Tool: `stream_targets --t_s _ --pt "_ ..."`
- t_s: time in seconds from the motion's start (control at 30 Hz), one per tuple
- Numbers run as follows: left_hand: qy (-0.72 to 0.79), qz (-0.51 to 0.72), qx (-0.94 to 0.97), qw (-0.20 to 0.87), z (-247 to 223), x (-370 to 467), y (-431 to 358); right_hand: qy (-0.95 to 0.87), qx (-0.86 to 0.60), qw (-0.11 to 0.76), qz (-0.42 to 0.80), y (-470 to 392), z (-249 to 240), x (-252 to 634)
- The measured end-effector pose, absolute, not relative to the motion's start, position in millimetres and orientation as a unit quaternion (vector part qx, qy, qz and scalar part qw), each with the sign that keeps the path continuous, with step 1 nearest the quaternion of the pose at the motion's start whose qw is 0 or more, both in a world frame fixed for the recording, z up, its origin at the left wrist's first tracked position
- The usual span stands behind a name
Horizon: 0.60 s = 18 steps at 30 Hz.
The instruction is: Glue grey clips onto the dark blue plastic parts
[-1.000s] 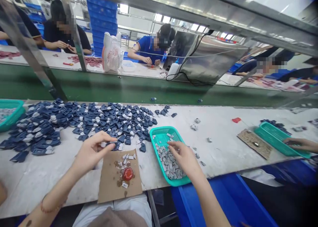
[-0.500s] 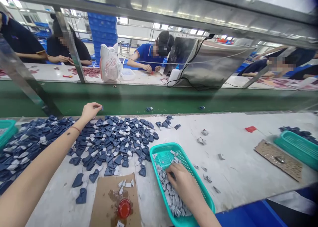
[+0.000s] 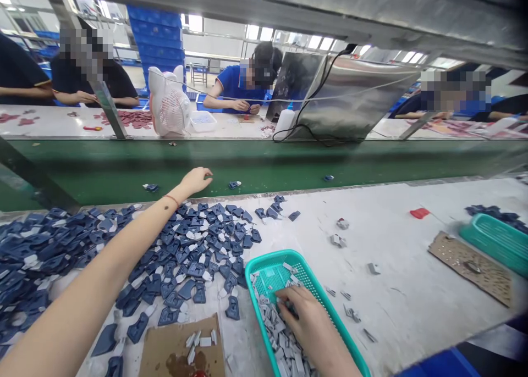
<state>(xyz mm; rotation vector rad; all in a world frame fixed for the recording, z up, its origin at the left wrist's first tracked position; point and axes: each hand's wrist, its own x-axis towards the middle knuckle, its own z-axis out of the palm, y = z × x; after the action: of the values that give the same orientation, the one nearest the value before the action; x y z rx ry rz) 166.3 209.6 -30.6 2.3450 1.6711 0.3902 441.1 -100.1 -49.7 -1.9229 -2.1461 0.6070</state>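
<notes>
My left hand (image 3: 197,180) reaches over the green belt (image 3: 272,171), its fingers slightly bent and apart with nothing seen in them. Behind it on the belt lies a dark blue plastic piece with a white tip (image 3: 151,188); another blue piece (image 3: 235,184) lies ahead of the fingertips. Under my left arm spreads a heap of dark blue plastic pieces (image 3: 193,237) with white tips. My right hand (image 3: 303,311) is inside a green basket (image 3: 307,261), fingers curled down among small grey plastic pieces (image 3: 270,316). Something dark shows beneath those fingers, too hidden to name.
Cardboard (image 3: 159,347) with several grey pieces and a red cap, partly out of view, lies at the front. Loose grey pieces (image 3: 352,312) lie right of the basket. Metal posts (image 3: 105,105) and an overhead beam frame the bench. Co-workers sit across the belt.
My left hand has let go of a small bluish piece and moved right along the belt. A blue piece now lies behind it. My right hand stays in the basket. The view has shifted.
</notes>
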Motion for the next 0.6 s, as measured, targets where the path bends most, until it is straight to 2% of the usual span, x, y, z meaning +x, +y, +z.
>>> stream_targets --t_s 0.27,0.47,0.6 --pt "0.533 0.120 0.814 0.199 -50.2 243.6 213.0 -0.713 -0.659 0.137 0.197 -102.7 -47.6 435.9" --pt "0.551 0.201 0.751 0.303 -30.6 222.5 194.2 -0.708 -0.657 0.178 0.188 -106.2 -49.7 437.4" --pt "0.532 0.287 0.693 0.393 -2.4 189.3 142.7 -0.709 -0.650 0.197 0.191 -104.2 -51.3 439.4"
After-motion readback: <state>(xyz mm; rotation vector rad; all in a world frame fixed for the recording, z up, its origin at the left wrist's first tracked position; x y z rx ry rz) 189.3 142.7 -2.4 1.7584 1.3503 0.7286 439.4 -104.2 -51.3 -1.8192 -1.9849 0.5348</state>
